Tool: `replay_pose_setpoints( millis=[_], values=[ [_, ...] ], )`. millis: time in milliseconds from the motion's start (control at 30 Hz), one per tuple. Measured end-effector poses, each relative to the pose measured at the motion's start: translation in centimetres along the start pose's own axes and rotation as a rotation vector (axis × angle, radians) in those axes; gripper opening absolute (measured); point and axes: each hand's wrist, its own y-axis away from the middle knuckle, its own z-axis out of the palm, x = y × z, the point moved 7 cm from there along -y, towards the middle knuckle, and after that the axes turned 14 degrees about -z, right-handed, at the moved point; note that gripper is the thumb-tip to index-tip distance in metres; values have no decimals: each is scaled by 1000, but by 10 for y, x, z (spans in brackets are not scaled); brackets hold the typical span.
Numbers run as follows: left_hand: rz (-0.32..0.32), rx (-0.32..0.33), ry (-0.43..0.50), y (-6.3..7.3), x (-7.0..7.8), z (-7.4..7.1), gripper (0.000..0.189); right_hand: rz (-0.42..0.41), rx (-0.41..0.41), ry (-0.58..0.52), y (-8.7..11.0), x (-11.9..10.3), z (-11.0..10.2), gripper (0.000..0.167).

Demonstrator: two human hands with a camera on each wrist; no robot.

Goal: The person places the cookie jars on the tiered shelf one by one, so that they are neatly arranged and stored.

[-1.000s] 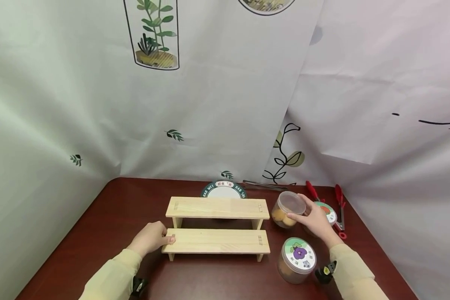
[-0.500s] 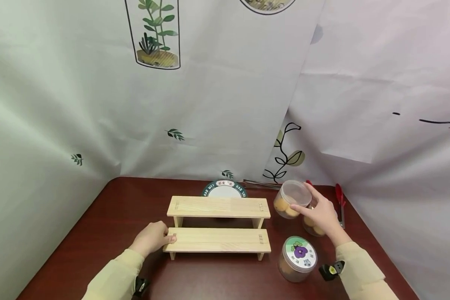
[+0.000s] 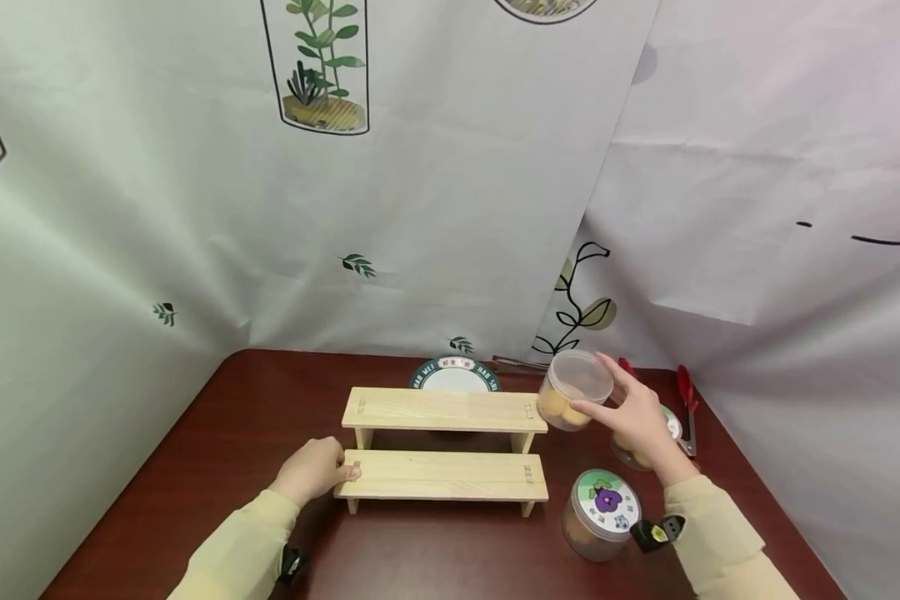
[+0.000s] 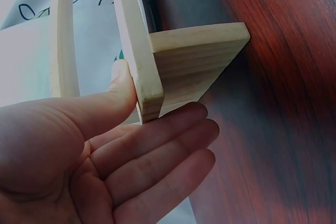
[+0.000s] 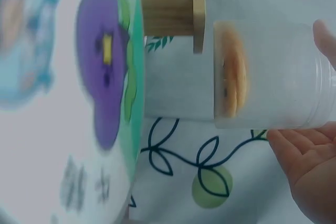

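Observation:
A two-tier wooden stand [image 3: 442, 477] sits on the dark red-brown table. My left hand [image 3: 311, 473] grips the left end of its lower board; in the left wrist view the thumb [image 4: 122, 85] lies on one face and the fingers reach under the other. A clear round jar [image 3: 572, 390] with yellow-brown cookies at its bottom is in my right hand [image 3: 639, 421], thumb and fingers spread around its upper part. The jar hangs beside the right end of the upper board. In the right wrist view, the cookies [image 5: 233, 74] show through the jar's wall.
A jar with an eggplant-pattern lid [image 3: 602, 515] stands right of the lower board. Another jar [image 3: 628, 452] is partly hidden behind my right hand. Red-handled tongs [image 3: 687, 404] lie at the right edge. A green-rimmed plate [image 3: 429, 370] and a metal utensil [image 3: 521, 364] lie at the back.
My right hand has raised the cookie jar from the table, then brought it left toward the upper board's right end. The left hand keeps its grip on the stand.

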Motion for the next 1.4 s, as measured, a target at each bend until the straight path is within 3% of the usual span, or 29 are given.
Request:
replay_pose_setpoints(
  millis=[367, 633, 833, 1100, 1400],
  values=[
    [-11, 23, -3, -1, -1, -1, 37, -51, 0, -63, -16, -15, 24, 88],
    [-4, 34, -61, -4, 5, -1, 38, -91, -15, -65, -27, -29, 42, 86],
    [-4, 40, -62, -5, 5, -1, 40, -136, -32, -116, -39, -46, 63, 87],
    [-4, 53, -73, -5, 3, -2, 37, -126, -46, -202, -51, -62, 92, 90],
    [-11, 52, -125, -14, 8, 2, 39, -146, -92, -233, -63, -83, 129, 90]
  ],
)
